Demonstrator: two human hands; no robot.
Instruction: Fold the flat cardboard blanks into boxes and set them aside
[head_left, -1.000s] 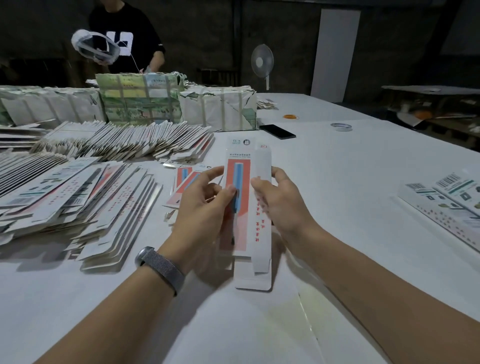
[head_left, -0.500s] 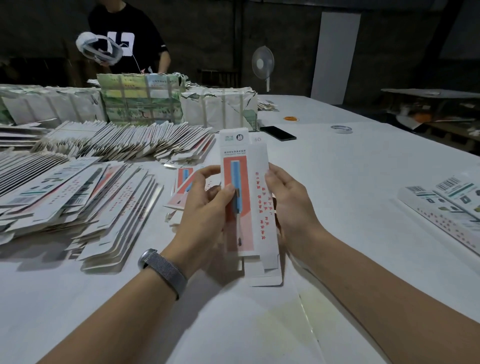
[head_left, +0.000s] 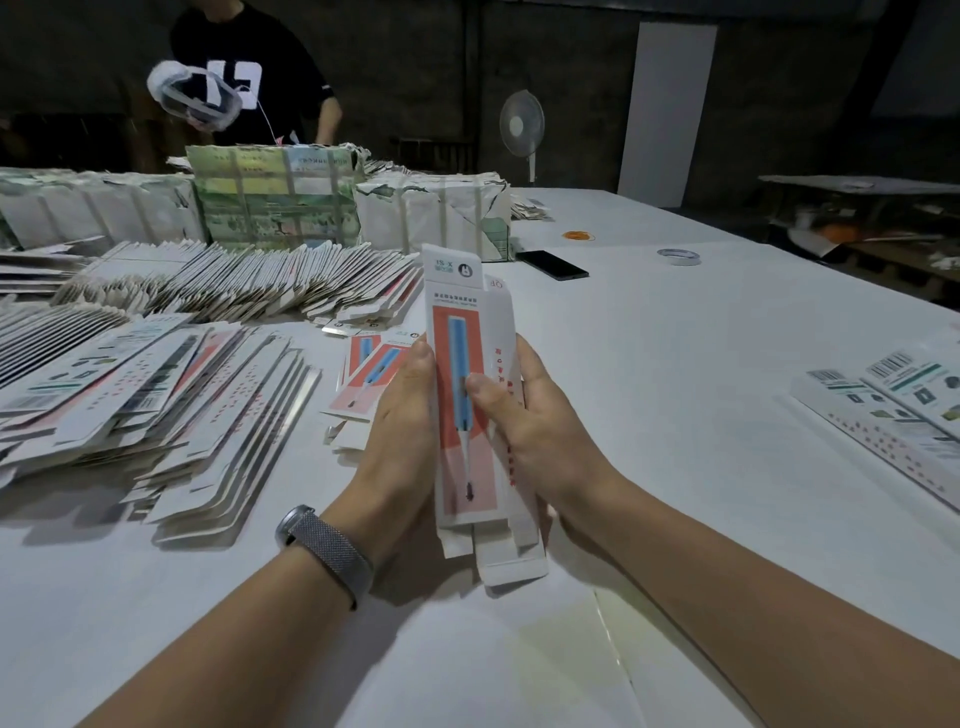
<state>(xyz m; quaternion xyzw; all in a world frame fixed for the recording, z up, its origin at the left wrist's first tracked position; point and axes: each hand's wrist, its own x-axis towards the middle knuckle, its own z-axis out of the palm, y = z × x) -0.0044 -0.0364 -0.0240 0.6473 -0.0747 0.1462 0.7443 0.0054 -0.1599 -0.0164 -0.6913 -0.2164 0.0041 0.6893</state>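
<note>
The person holds one long cardboard blank (head_left: 467, 395) upright above the near middle of the white bench (head_left: 701, 364), its orange panel with a blue printed strip facing the camera. The left hand (head_left: 400, 431) grips the blank's left edge, thumb along that edge and the fingers hidden behind the card. The right hand (head_left: 540, 431) grips the right side, its thumb pressed on the front panel over the blue strip and its fingers wrapped round the back. The blank looks partly opened into a sleeve: a white side panel shows to the right of the printed face, a tab stands up at the top, and loose flaps hang at the bottom end, just above the bench. A grey mesh wristband (head_left: 327, 551) sits on the left wrist.

Toward the left edge of the bench lie fanned stacks of flat blanks (head_left: 156, 405), with a further row (head_left: 249, 280) behind them. A few orange-faced blanks (head_left: 371, 374) lie just behind the left hand. Wrapped bundles (head_left: 275, 197) stand along the far left edge. Near the right edge lie flat pieces with barcodes (head_left: 893, 410). Farther back on the bench are a black phone (head_left: 553, 265), a roll of tape (head_left: 678, 255) and a small orange ring (head_left: 579, 235). A second person in a black shirt (head_left: 249, 78) stands beyond the far edge, and a fan (head_left: 522, 124) stands behind the bench.
</note>
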